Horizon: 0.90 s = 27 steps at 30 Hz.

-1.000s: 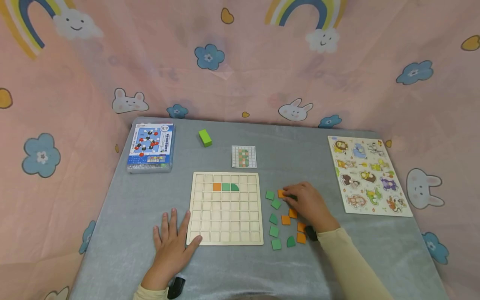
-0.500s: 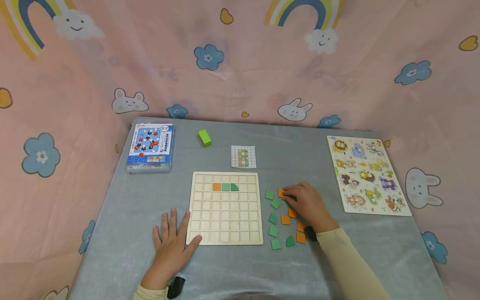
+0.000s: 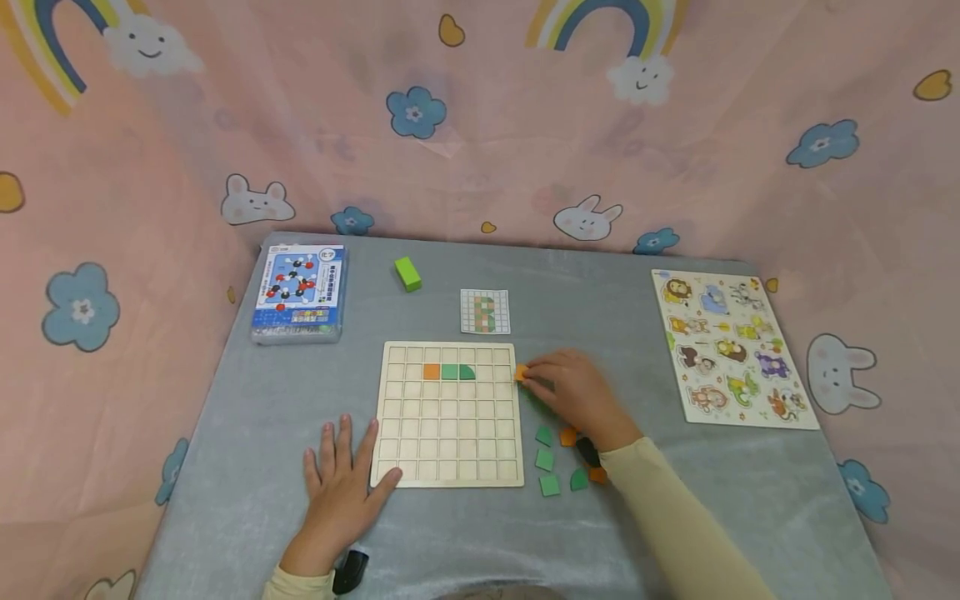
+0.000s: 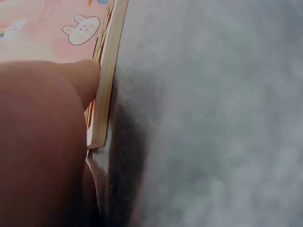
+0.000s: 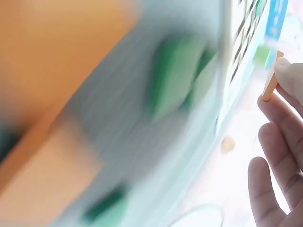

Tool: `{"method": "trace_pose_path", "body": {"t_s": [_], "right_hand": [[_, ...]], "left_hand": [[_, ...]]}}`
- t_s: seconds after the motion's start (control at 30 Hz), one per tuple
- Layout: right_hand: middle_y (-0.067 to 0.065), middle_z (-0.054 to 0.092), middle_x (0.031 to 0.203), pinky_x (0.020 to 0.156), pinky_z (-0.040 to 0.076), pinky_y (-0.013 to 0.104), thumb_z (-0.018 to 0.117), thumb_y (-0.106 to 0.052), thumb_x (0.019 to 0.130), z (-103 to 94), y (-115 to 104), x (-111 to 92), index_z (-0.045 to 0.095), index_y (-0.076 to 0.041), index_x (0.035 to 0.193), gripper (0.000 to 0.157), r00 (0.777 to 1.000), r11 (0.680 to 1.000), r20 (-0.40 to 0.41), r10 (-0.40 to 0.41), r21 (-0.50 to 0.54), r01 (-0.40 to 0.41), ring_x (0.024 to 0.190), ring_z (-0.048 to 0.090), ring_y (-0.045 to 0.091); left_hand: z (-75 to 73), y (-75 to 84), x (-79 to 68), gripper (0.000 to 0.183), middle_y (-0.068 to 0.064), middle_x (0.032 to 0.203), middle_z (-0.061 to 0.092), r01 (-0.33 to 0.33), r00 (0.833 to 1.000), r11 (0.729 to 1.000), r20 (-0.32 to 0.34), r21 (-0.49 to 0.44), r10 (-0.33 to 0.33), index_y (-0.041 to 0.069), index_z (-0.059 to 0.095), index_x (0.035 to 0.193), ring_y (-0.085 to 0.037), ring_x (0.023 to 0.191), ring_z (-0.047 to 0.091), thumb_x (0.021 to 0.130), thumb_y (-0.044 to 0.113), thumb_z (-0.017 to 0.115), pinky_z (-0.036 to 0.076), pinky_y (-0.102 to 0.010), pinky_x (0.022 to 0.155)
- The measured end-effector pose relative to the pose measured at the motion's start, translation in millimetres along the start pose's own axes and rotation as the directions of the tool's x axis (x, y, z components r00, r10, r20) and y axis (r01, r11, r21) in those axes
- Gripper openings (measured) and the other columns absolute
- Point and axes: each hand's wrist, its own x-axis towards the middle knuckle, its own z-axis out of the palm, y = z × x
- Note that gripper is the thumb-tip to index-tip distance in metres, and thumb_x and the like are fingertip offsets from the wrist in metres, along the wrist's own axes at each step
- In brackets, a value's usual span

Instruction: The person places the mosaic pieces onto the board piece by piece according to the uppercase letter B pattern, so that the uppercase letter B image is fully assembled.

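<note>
My right hand (image 3: 581,398) pinches an orange square tile (image 3: 521,372) between thumb and fingers at the right edge of a wooden grid board (image 3: 448,429). In the right wrist view the orange tile (image 5: 271,81) is held on edge, other fingers loosely bent below. On the board an orange square (image 3: 431,372), a green square (image 3: 449,372) and a green quarter-round tile (image 3: 467,372) lie side by side in one row. My left hand (image 3: 339,504) rests with fingers spread, its thumb on the board's lower left corner. In the left wrist view the thumb (image 4: 85,78) overlaps the board's edge (image 4: 108,80).
Several loose green tiles (image 3: 544,459) and orange tiles (image 3: 567,437) lie right of the board, some hidden under my right arm. Behind the board are a pattern card (image 3: 485,312) and a green block (image 3: 408,274). A chemistry model box (image 3: 298,293) stands left, an animal puzzle (image 3: 733,350) right.
My right hand has picked up the orange tile from the loose tiles and moved left with it to the board's edge. The left hand has stayed in place.
</note>
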Motion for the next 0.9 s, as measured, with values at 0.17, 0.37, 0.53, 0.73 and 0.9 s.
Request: {"method": "trace_pose_path", "body": {"t_s": [0.17,0.37,0.53,0.73,0.9], "right_hand": [[0.002,0.080,0.109,0.089,0.056,0.038,0.087,-0.020,0.090,16.2,-23,24,0.086,-0.012,0.102,0.015,0.992,0.992,0.027,-0.126,0.030,0.125,0.100,0.071,0.021],[-0.003,0.080,0.111,0.087,0.055,0.031,0.082,-0.021,0.096,33.3,-43,37,0.086,-0.015,0.104,0.011,0.983,0.986,0.075,-0.165,0.053,0.161,0.102,0.069,0.017],[-0.004,0.079,0.113,0.090,0.055,0.031,0.081,-0.020,0.097,40.5,-50,37,0.085,-0.015,0.106,0.011,0.983,0.989,0.113,-0.147,0.048,0.142,0.104,0.068,0.018],[-0.004,0.078,0.117,0.093,0.054,0.033,0.079,-0.021,0.098,41.3,-53,37,0.085,-0.016,0.107,0.012,0.983,0.993,0.144,-0.118,0.035,0.114,0.107,0.066,0.019],[-0.002,0.077,0.116,0.090,0.054,0.032,0.080,-0.021,0.097,41.0,-53,37,0.085,-0.014,0.106,0.012,0.981,0.992,0.147,-0.124,0.024,0.122,0.104,0.065,0.020]], "left_hand": [[1.5,-1.3,-0.2,0.085,-0.029,0.173,-0.001,-0.025,0.999,1.000,-0.038,-0.017,0.024,0.011,0.026,0.169,-0.047,0.158,-0.017,0.105,0.057,0.058,-0.016,-0.072,0.115],[1.4,-1.5,-0.5,0.084,-0.030,0.173,0.001,-0.039,0.997,0.999,-0.067,-0.024,0.037,0.012,0.027,0.169,-0.048,0.158,-0.015,0.105,0.056,0.059,-0.016,-0.072,0.116],[-0.6,0.5,-0.2,0.086,-0.029,0.173,-0.002,-0.012,1.000,1.000,-0.027,-0.016,0.012,0.011,0.026,0.169,-0.049,0.158,-0.015,0.104,0.056,0.059,-0.016,-0.073,0.115],[-0.9,1.1,-0.3,0.086,-0.030,0.173,-0.001,-0.007,1.000,1.000,-0.025,-0.016,0.007,0.010,0.027,0.169,-0.049,0.158,-0.015,0.104,0.055,0.061,-0.015,-0.073,0.115],[0.7,-0.2,0.4,0.086,-0.030,0.173,-0.001,-0.009,1.000,1.000,-0.028,-0.014,0.009,0.010,0.027,0.169,-0.049,0.158,-0.015,0.104,0.056,0.061,-0.016,-0.073,0.115]]}}
